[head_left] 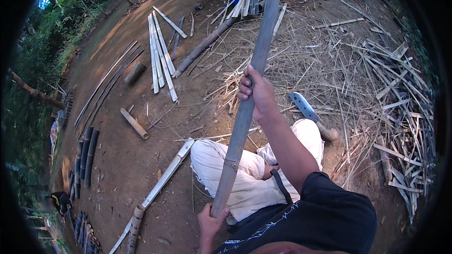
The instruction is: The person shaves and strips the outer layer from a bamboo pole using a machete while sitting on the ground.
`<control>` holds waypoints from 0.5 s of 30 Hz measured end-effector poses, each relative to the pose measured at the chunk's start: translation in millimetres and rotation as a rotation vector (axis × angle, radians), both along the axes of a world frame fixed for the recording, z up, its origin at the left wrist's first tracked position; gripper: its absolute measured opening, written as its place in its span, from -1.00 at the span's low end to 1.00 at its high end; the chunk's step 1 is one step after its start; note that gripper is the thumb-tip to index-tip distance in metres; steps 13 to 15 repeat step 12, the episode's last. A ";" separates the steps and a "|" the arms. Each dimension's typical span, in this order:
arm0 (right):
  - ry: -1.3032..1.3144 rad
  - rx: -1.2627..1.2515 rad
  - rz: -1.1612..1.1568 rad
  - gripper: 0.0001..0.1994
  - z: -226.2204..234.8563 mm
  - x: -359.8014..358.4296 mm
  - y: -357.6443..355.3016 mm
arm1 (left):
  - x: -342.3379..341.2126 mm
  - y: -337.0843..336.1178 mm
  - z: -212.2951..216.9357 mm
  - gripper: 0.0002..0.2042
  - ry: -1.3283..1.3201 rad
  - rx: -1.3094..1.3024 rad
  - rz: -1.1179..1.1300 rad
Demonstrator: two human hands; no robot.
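Dirt yard strewn with bamboo strips (160,54); seated, left hand (210,220) and right hand (254,95) clenched around pole (247,99), knife (310,115) near, likely positioning for splitting.

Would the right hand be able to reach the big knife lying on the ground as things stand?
Probably not straight away: the right hand is wrapped around the bamboo pole. The knife lies uncovered on the ground just beyond the right knee.

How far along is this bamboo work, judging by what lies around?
Done, it seems: split slats lie in a row on the dirt, with a heap of strips and shavings nearby. In hand: a whole bamboo pole, gripped by the right hand and the left hand; the knife lies on the ground. Left: uncut poles wait by the edge.
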State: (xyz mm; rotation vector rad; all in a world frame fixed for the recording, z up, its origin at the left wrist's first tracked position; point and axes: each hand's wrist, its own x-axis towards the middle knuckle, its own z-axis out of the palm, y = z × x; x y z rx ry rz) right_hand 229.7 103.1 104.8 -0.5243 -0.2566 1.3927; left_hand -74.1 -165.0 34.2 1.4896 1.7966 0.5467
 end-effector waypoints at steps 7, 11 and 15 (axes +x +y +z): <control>-0.204 0.234 0.005 -0.76 120.5 -2.4 2.0 | 0.0 20.1 29.4 -0.49 0.268 0.510 0.011; -0.470 0.649 -0.017 -0.36 207.2 -3.8 24.7 | -0.8 69.5 101.4 -0.56 0.362 0.761 0.175; -0.526 0.744 0.037 -0.16 210.9 0.6 42.1 | -3.6 89.1 115.7 -0.58 0.310 0.753 0.187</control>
